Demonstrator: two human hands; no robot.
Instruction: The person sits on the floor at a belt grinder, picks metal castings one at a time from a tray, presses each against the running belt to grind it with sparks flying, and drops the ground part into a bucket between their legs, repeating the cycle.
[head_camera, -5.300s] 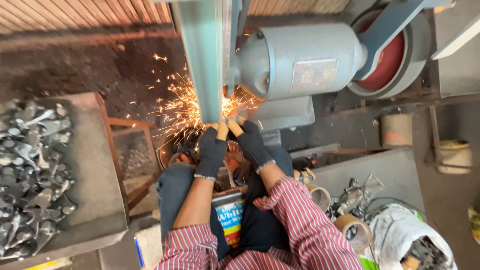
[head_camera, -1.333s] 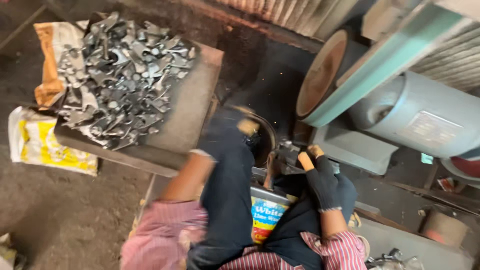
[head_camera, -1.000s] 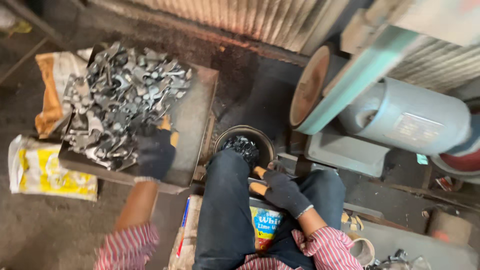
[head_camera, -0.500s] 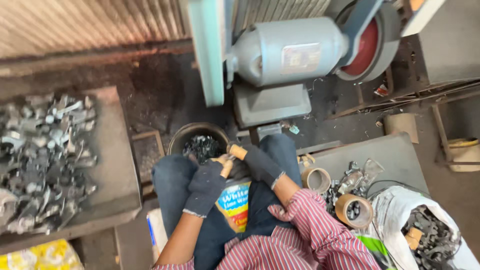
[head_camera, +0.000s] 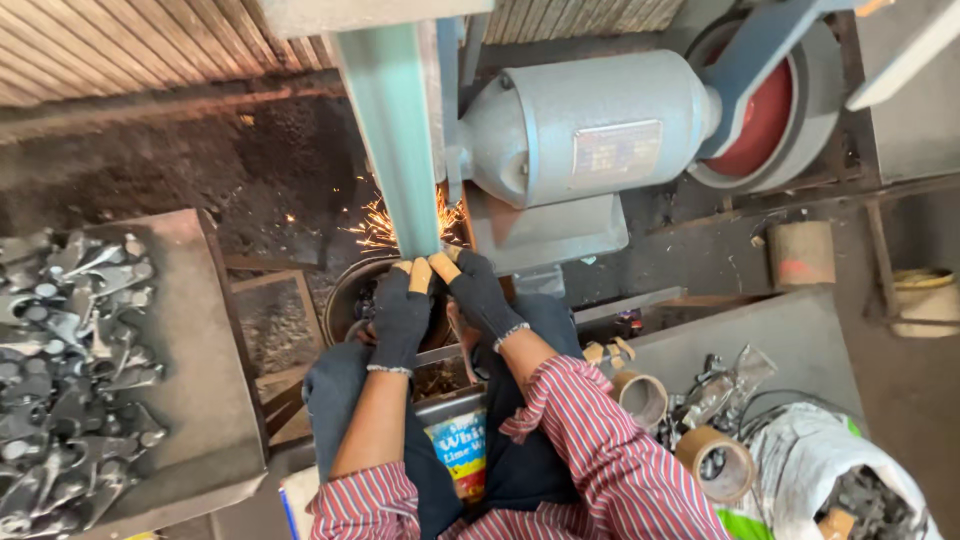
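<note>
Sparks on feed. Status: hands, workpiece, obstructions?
Left hand and right hand gloved, together at the grinding belt. Workpiece hidden behind fingers. Sparks flying; nothing blocking.

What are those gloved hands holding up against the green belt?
Both hands, left hand and right hand, press something against the belt; the fingers hide it.

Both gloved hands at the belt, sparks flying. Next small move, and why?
Probably keep the piece pressed on the green sanding belt and turn it slightly to a fresh edge. The left hand and right hand meet fingertip to fingertip at the belt's lower end, sparks spray to the left, and the round bin sits just below. The piece itself is hidden by the gloves.
</note>
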